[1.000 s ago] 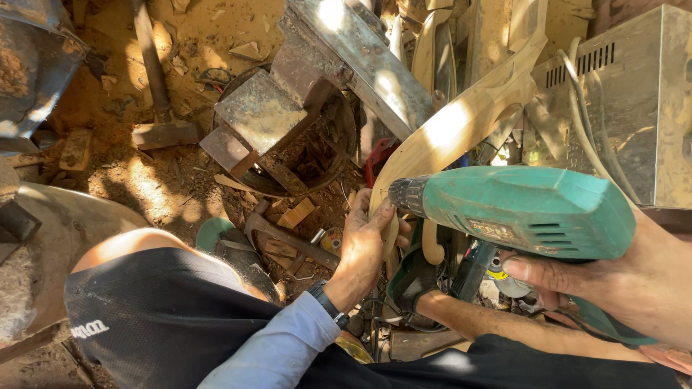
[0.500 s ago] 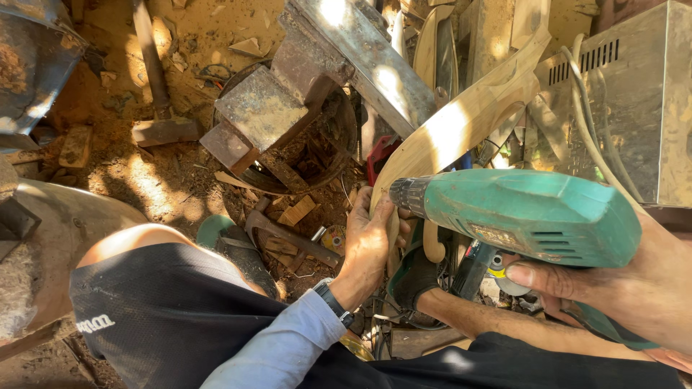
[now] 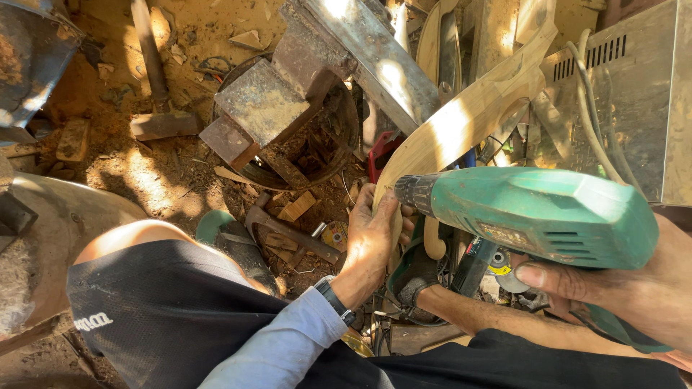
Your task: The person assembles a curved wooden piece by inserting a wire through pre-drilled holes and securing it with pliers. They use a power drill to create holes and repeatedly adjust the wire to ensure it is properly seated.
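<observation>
Two hands are busy: my right hand (image 3: 634, 292) has its grip closed around the back of a green drill (image 3: 537, 212), whose nose meets a pale curved wood piece (image 3: 461, 126). My left hand (image 3: 369, 241) wraps that wood just below the nose. Beyond this grip, a hammer (image 3: 155, 86) lies on the dirt floor (image 3: 144, 180).

Matt green plastic drill (image 3: 548, 216), smooth pale carved wood piece (image 3: 461, 130), rusty rough metal anvil (image 3: 317, 79) over dusty earth floor (image 3: 158, 173).
</observation>
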